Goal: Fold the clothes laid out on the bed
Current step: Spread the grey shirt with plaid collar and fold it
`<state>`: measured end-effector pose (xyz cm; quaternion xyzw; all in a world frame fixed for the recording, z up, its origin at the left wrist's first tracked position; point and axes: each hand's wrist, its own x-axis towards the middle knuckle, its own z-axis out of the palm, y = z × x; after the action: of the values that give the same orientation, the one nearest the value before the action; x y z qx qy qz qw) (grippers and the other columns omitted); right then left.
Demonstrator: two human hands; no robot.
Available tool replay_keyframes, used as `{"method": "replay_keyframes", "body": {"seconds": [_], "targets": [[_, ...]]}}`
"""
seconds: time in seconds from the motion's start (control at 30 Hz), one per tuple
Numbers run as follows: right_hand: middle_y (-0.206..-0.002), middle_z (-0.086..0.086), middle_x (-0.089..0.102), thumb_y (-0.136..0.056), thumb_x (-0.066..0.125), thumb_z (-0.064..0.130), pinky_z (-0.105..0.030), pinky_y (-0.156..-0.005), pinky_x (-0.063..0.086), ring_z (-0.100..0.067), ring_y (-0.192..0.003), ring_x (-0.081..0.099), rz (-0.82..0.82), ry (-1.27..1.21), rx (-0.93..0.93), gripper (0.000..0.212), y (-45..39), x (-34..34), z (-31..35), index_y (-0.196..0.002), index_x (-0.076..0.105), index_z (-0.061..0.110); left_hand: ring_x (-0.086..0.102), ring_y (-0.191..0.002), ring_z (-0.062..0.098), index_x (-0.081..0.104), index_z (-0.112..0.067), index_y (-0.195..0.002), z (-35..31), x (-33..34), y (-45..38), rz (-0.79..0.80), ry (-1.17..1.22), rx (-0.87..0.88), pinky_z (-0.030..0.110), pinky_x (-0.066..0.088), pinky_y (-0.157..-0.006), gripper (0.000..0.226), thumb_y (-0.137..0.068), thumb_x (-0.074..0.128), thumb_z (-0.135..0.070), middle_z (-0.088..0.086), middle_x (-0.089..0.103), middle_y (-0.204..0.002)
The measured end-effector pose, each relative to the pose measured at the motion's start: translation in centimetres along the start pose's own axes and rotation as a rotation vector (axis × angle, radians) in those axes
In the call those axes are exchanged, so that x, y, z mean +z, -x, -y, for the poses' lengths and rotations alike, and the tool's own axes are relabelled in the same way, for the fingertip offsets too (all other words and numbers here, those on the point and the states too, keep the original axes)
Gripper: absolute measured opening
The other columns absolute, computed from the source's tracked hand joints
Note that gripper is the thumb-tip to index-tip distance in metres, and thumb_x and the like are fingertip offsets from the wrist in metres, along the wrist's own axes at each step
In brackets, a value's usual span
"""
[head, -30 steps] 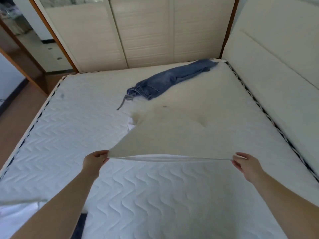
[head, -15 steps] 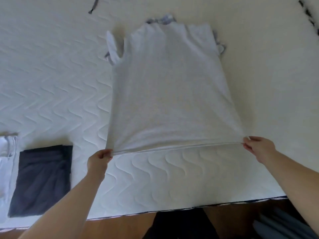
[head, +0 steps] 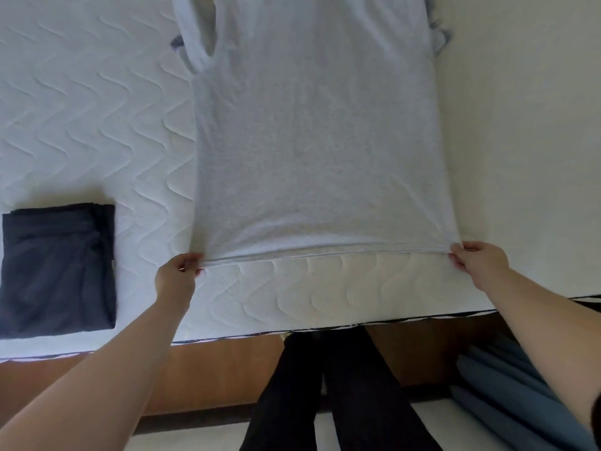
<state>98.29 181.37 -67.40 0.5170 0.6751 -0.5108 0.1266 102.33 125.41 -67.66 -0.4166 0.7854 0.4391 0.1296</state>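
Soft, matt pale-grey knit cloth in the shirt [head: 318,141]; quilted, wavy-stitched white fabric on the mattress [head: 97,131]; dark matt folded cloth [head: 58,271]; smooth brown wood along the bed frame [head: 211,369].

One cam only, head-worn, wide-angle. Looks steeply down from above the bed's near edge [head: 357,327], facing fwd across the mattress. Close range: forearms enter from bottom corners, wearer's legs [head: 331,395] directly below. No 2nd view, so no shared area.
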Motion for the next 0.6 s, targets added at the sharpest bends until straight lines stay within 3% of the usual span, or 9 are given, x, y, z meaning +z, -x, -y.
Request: {"method": "replay_keyframes", "body": {"seconds": [0.07,0.2,0.4,0.47,0.53,0.6], "targets": [[-0.086,-0.016,0.061,-0.09,0.067,0.005,-0.013,-0.047,0.05,-0.002,-0.042,0.06,-0.001,0.048,-0.006,0.035,0.4,-0.5,-0.6,-0.119,0.057,-0.01,0.069,-0.077,0.007,0.071,-0.035,-0.085,0.4,-0.3,0.6,0.002,-0.012,-0.016,0.022,0.045,-0.052,0.03,-0.094,0.054,-0.012,-0.005,0.072,-0.079],[-0.073,-0.008,0.06,-0.09,0.069,0.011,-0.016,-0.048,0.049,0.002,-0.038,0.056,0.004,0.149,-0.011,0.032,1.0,-1.5,-1.9,-0.116,0.061,-0.004,0.07,-0.079,0.006,0.07,-0.033,-0.087,1.4,-0.5,1.8,0.015,-0.063,0.005,0.021,0.044,-0.051,0.03,-0.096,0.05,-0.012,-0.008,0.072,-0.08],[-0.078,-0.008,0.062,-0.088,0.072,0.013,-0.01,-0.046,0.049,-0.014,-0.062,0.057,-0.047,0.208,-0.011,0.037,0.5,-2.5,-4.0,-0.118,0.061,-0.005,0.068,-0.079,0.01,0.069,-0.034,-0.087,3.4,-0.3,3.0,0.005,-0.143,-0.005,0.026,0.042,-0.053,0.031,-0.096,0.048,-0.012,-0.003,0.072,-0.081],[-0.085,-0.011,0.065,-0.087,0.074,0.016,-0.012,-0.054,0.053,-0.017,-0.066,0.06,-0.061,0.253,-0.025,0.037,0.2,-2.6,-4.3,-0.116,0.063,-0.004,0.068,-0.079,0.009,0.069,-0.034,-0.088,3.7,-0.2,3.1,-0.008,-0.156,-0.001,0.026,0.042,-0.054,0.031,-0.096,0.047,-0.013,-0.004,0.072,-0.081],[-0.094,-0.015,0.069,-0.086,0.075,0.023,-0.028,-0.077,0.058,-0.027,-0.078,0.065,-0.079,0.428,-0.055,0.035,0.0,-2.6,-4.5,-0.111,0.067,0.001,0.067,-0.079,0.009,0.069,-0.032,-0.089,3.7,0.0,3.0,-0.031,-0.168,0.008,0.025,0.042,-0.055,0.031,-0.096,0.047,-0.011,-0.003,0.072,-0.081],[-0.099,-0.015,0.071,-0.085,0.074,0.03,-0.039,-0.087,0.053,-0.033,-0.091,0.066,-0.099,0.62,-0.098,0.03,-0.3,-2.6,-4.2,-0.104,0.07,0.007,0.065,-0.075,0.007,0.069,-0.031,-0.088,3.7,0.2,2.8,-0.049,-0.176,0.014,0.024,0.042,-0.054,0.031,-0.095,0.047,-0.01,-0.003,0.071,-0.081]]}}
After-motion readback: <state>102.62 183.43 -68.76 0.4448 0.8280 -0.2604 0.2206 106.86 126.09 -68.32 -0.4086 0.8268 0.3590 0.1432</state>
